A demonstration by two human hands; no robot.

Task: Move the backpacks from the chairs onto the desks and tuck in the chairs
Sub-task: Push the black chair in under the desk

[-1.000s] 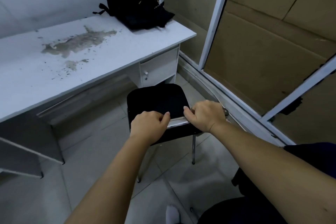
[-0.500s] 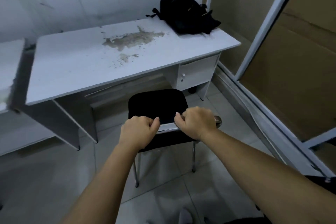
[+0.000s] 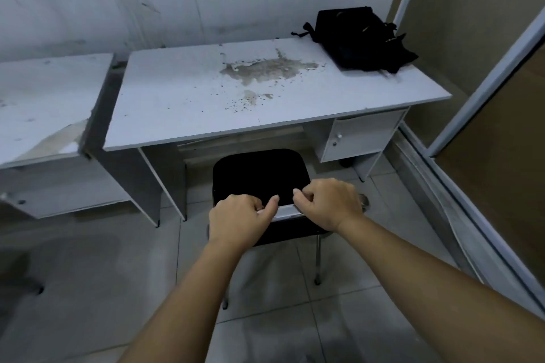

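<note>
A black chair (image 3: 256, 174) with metal legs stands on the tiled floor, facing the knee space of a white desk (image 3: 182, 109). Its seat front sits just at the desk's front edge. My left hand (image 3: 236, 219) and my right hand (image 3: 327, 205) both grip the metal top bar of the chair's backrest, side by side. A black backpack (image 3: 362, 38) lies on the far right corner of the desk, against the wall. Nothing rests on the chair seat.
A stained patch (image 3: 265, 69) marks the desk top. A drawer unit (image 3: 359, 134) hangs under the desk's right side. A second white desk (image 3: 38, 103) stands to the left. A framed partition with cardboard (image 3: 486, 91) runs along the right.
The chair, gripped by both hands, has swung from the desk's right end to face the knee space squarely. My view has turned toward the desk, bringing the second desk into sight.
</note>
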